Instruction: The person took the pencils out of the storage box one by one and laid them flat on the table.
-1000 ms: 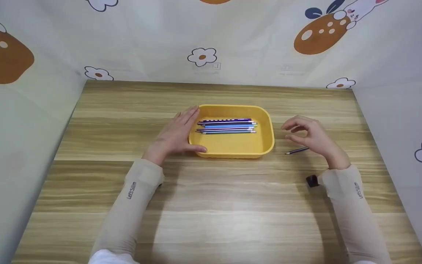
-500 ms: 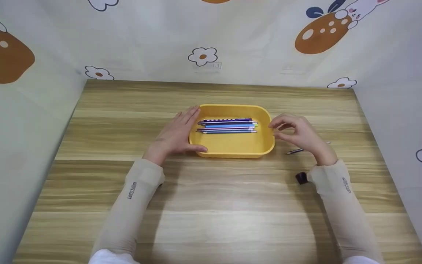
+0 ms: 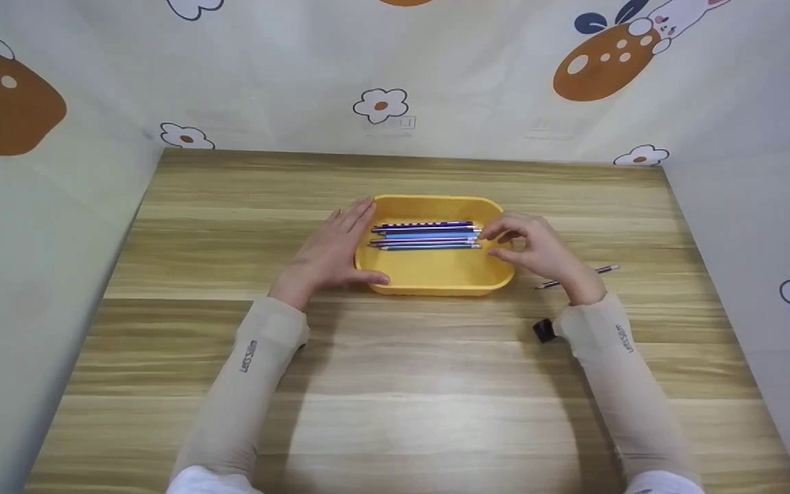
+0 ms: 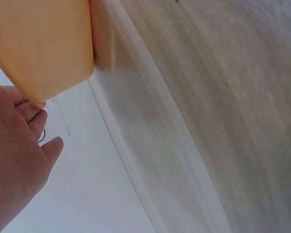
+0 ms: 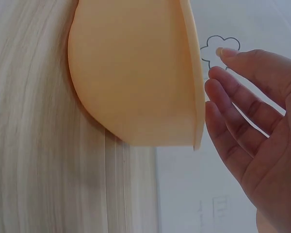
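A yellow plastic tray [image 3: 436, 289] stands on the table, with several pencils [image 3: 429, 236] lying side by side in its back half. My left hand [image 3: 323, 254] rests at the tray's left end, fingers along the rim and thumb over the front left corner. In the left wrist view the fingertips touch the rim of the tray [image 4: 43, 43]. Over the tray's right end hovers my right hand [image 3: 535, 247], its thumb and fingers bent but apart, near the pencils' right ends. Nothing is held in the right hand [image 5: 262, 111] in the right wrist view.
A single dark pencil [image 3: 609, 268] lies on the wooden table [image 3: 402, 384] right of the tray, partly hidden under the right wrist. A small black device [image 3: 544, 330] sits at the right cuff. Patterned curtains [image 3: 285, 82] close off the back and sides.
My right hand has moved left from above the loose pencil to over the tray's right end, uncovering more of that pencil. The left hand and the tray have stayed in place.
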A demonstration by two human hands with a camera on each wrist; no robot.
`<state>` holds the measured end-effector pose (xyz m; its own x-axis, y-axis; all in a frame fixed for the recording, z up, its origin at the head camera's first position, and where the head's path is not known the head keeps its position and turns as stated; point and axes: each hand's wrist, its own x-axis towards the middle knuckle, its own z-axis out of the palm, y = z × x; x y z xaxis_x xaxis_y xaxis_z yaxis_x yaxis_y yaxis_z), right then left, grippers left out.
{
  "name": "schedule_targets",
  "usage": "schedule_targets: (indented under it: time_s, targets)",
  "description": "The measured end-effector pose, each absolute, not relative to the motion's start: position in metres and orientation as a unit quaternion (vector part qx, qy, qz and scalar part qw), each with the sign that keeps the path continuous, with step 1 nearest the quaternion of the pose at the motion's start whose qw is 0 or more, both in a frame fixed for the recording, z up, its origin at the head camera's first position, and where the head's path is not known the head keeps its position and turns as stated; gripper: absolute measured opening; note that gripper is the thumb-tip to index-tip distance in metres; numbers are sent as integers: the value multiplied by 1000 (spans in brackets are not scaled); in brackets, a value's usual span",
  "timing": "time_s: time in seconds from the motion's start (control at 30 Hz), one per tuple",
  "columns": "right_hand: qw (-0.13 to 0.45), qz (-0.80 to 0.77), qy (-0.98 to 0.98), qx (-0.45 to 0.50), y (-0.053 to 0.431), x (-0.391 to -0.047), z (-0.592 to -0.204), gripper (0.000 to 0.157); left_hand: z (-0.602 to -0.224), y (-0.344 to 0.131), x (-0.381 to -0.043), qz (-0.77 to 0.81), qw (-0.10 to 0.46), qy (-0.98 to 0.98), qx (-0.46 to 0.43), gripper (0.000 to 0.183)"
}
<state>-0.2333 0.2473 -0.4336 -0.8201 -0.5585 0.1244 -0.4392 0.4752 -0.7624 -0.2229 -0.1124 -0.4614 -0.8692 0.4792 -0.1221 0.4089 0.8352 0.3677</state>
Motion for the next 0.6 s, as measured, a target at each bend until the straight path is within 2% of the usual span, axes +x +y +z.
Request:
schedule_targets:
  time_s: [0.6]
  targets:
    - [86, -433, 837, -325, 215, -242, -441, 19, -461, -113, -222, 167, 100, 952, 238, 127]
